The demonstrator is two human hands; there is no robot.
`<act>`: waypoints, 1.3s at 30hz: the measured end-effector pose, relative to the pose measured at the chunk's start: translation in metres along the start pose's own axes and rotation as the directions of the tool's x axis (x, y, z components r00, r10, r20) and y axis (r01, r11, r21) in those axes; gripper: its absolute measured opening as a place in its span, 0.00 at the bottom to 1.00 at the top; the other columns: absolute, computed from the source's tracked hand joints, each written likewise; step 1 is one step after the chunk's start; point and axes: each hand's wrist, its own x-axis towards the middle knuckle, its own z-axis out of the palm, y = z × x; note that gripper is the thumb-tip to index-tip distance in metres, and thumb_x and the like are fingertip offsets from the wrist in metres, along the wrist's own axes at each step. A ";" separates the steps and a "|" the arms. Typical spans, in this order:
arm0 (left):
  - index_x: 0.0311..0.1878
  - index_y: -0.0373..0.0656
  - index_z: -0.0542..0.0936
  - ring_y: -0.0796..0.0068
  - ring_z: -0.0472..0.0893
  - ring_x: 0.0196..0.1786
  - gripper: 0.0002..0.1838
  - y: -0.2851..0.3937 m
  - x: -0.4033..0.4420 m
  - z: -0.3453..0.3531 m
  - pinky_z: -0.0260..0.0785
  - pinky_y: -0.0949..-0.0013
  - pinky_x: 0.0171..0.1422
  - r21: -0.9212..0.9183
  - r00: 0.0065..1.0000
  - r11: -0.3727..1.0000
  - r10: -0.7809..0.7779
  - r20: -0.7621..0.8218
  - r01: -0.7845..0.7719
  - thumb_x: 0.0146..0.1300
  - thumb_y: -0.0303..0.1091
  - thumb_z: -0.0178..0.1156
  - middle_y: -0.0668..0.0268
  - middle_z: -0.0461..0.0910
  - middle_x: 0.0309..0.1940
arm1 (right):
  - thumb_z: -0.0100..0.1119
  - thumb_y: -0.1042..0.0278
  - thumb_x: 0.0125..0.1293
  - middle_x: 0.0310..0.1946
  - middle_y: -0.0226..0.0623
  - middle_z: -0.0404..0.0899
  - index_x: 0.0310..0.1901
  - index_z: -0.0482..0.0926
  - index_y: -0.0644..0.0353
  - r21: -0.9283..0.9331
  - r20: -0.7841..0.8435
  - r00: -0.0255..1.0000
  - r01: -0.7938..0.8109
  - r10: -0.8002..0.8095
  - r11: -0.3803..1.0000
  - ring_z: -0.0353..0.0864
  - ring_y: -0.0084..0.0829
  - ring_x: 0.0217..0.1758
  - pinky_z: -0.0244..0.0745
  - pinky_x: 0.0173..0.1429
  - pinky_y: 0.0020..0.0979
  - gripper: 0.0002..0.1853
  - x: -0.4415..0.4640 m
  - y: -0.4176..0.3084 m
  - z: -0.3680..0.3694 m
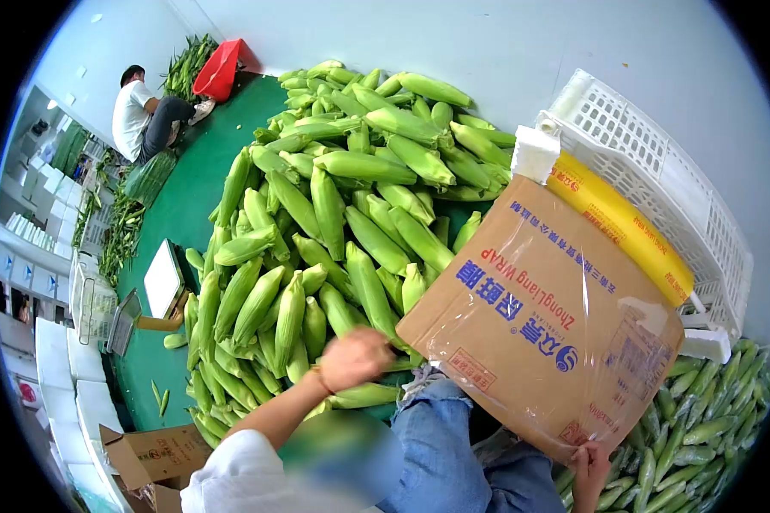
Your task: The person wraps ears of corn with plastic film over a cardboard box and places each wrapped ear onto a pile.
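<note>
My left hand (357, 356), smeared by motion, is over the near edge of a big heap of unpeeled green corn (329, 205), just left of the cardboard. Its fingers are too blurred to read, and I make out nothing in them. At the lower right, my right hand (590, 463) has its fingers closed at the cardboard's bottom edge, on clear plastic wrap (522, 409) lying over the surface. The printed cardboard box (539, 316) slopes up from my lap. Behind its top edge lies a yellow wrap roll (616, 227) between white foam blocks (536, 154).
A white plastic crate (650, 154) stands behind the roll. Wrapped corn (693, 436) is piled at the lower right. On the left are a scale (164, 280) and an open carton (158, 453). A person (141, 115) sits by a red basket (220, 70) farther back.
</note>
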 end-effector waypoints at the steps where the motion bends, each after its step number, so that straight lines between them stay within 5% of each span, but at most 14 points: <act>1: 0.53 0.41 0.73 0.55 0.75 0.59 0.24 -0.013 -0.028 -0.001 0.71 0.56 0.59 0.219 0.936 0.934 -0.318 0.152 0.282 0.54 0.35 0.67 0.53 0.73 0.58 | 0.52 0.73 0.69 0.25 0.29 0.76 0.37 0.74 0.63 -0.020 -0.023 0.999 0.022 -0.022 1.000 0.74 0.19 0.29 0.69 0.36 0.21 0.04 -0.003 0.000 0.002; 3: 0.68 0.45 0.65 0.49 0.72 0.61 0.41 -0.045 -0.086 0.016 0.68 0.53 0.63 0.216 0.644 0.607 -0.713 -0.277 0.765 0.50 0.38 0.72 0.51 0.68 0.63 | 0.53 0.72 0.68 0.26 0.33 0.78 0.36 0.75 0.64 0.022 -0.023 1.000 -0.008 0.008 1.000 0.76 0.21 0.30 0.71 0.37 0.24 0.05 0.000 -0.020 0.006; 5: 0.75 0.48 0.55 0.48 0.71 0.62 0.51 -0.065 -0.132 0.032 0.68 0.54 0.63 0.218 0.516 0.489 -0.852 -0.088 0.844 0.48 0.38 0.73 0.47 0.65 0.64 | 0.56 0.72 0.66 0.29 0.36 0.81 0.37 0.76 0.66 -0.037 0.037 0.998 -0.041 0.043 0.998 0.79 0.23 0.32 0.75 0.40 0.28 0.06 0.003 -0.038 0.000; 11: 0.71 0.41 0.60 0.59 0.74 0.64 0.40 -0.063 -0.080 0.002 0.66 0.59 0.66 -0.724 0.433 0.383 -0.892 -0.128 0.575 0.54 0.22 0.64 0.49 0.71 0.63 | 0.54 0.70 0.67 0.24 0.35 0.79 0.35 0.77 0.65 -0.081 -0.077 0.996 -0.040 0.034 0.996 0.79 0.25 0.28 0.73 0.36 0.27 0.07 -0.002 -0.066 0.008; 13: 0.66 0.40 0.67 0.56 0.77 0.61 0.35 -0.012 -0.017 -0.033 0.69 0.59 0.63 -0.531 0.696 0.648 -0.704 -0.143 0.546 0.52 0.22 0.66 0.50 0.75 0.60 | 0.54 0.67 0.68 0.28 0.40 0.82 0.38 0.78 0.61 -0.121 -0.077 0.993 -0.095 0.086 0.988 0.83 0.38 0.33 0.76 0.39 0.34 0.07 -0.004 -0.069 0.009; 15: 0.58 0.48 0.77 0.53 0.79 0.56 0.31 0.039 0.066 -0.059 0.73 0.58 0.58 -0.275 0.990 0.961 -0.026 -0.139 -0.013 0.46 0.23 0.68 0.51 0.76 0.57 | 0.55 0.67 0.67 0.29 0.42 0.81 0.38 0.77 0.61 -0.247 -0.134 0.991 -0.021 -0.013 0.969 0.82 0.43 0.33 0.75 0.39 0.38 0.06 -0.002 -0.062 0.018; 20: 0.59 0.56 0.78 0.62 0.82 0.46 0.26 0.133 0.190 -0.025 0.78 0.63 0.48 -0.408 0.833 0.745 0.549 -0.077 -0.528 0.53 0.33 0.65 0.61 0.79 0.50 | 0.58 0.69 0.65 0.33 0.44 0.81 0.35 0.75 0.60 -0.415 -0.184 0.960 0.118 -0.210 0.902 0.81 0.45 0.38 0.75 0.42 0.40 0.05 -0.028 -0.080 0.015; 23: 0.59 0.55 0.77 0.62 0.81 0.50 0.25 0.132 0.221 -0.011 0.77 0.61 0.50 -0.576 0.800 0.712 0.579 0.158 -0.401 0.55 0.36 0.63 0.64 0.78 0.52 | 0.58 0.68 0.66 0.41 0.42 0.80 0.46 0.75 0.64 0.530 -0.353 0.935 0.219 -0.022 0.819 0.81 0.41 0.47 0.72 0.57 0.36 0.11 -0.039 -0.089 0.003; 28: 0.60 0.51 0.76 0.58 0.78 0.58 0.29 0.139 0.205 -0.002 0.75 0.56 0.57 -0.186 0.835 0.814 0.539 -0.108 -0.550 0.52 0.39 0.68 0.62 0.76 0.59 | 0.64 0.54 0.61 0.48 0.39 0.78 0.50 0.75 0.60 -0.304 -0.268 0.830 0.408 -0.489 0.861 0.74 0.42 0.54 0.65 0.61 0.40 0.22 0.073 -0.112 0.043; 30: 0.57 0.53 0.78 0.60 0.78 0.59 0.27 0.132 0.165 0.003 0.75 0.59 0.57 -0.247 0.955 0.928 0.239 -0.175 -0.278 0.51 0.39 0.68 0.62 0.77 0.58 | 0.64 0.50 0.59 0.46 0.38 0.78 0.48 0.76 0.59 -0.573 -0.231 0.798 0.351 -0.556 0.741 0.74 0.41 0.50 0.67 0.55 0.40 0.23 0.102 -0.106 0.046; 33: 0.45 0.50 0.84 0.60 0.82 0.54 0.12 0.074 0.110 0.038 0.76 0.64 0.53 -0.253 0.969 0.942 0.179 -0.169 -0.218 0.56 0.32 0.66 0.59 0.81 0.51 | 0.64 0.46 0.58 0.44 0.37 0.77 0.46 0.77 0.58 -0.577 -0.203 0.804 0.364 -0.560 0.731 0.74 0.40 0.46 0.67 0.49 0.40 0.24 0.116 -0.104 0.045; 35: 0.40 0.46 0.84 0.58 0.83 0.47 0.07 0.077 0.156 -0.009 0.76 0.62 0.49 -0.562 0.975 0.810 -0.220 -0.023 0.170 0.57 0.29 0.64 0.58 0.83 0.44 | 0.65 0.48 0.57 0.39 0.35 0.77 0.42 0.79 0.57 -0.574 -0.237 0.751 0.403 -0.616 0.713 0.74 0.39 0.43 0.70 0.47 0.41 0.21 0.120 -0.106 0.046; 37: 0.38 0.44 0.83 0.58 0.84 0.41 0.05 0.077 0.220 -0.014 0.76 0.60 0.45 -0.501 0.965 0.859 -0.036 -0.260 -0.103 0.58 0.29 0.62 0.58 0.84 0.37 | 0.65 0.48 0.56 0.37 0.34 0.76 0.40 0.80 0.56 -0.578 -0.259 0.721 0.417 -0.643 0.701 0.75 0.38 0.42 0.73 0.44 0.40 0.20 0.124 -0.114 0.042; 39: 0.38 0.40 0.83 0.54 0.81 0.32 0.07 0.091 0.277 0.006 0.75 0.58 0.39 -0.466 0.977 0.858 0.195 -0.091 -0.215 0.60 0.26 0.56 0.57 0.82 0.30 | 0.65 0.50 0.57 0.35 0.34 0.76 0.38 0.80 0.56 -0.575 -0.248 0.709 0.441 -0.660 0.689 0.76 0.38 0.39 0.75 0.39 0.39 0.18 0.129 -0.109 0.043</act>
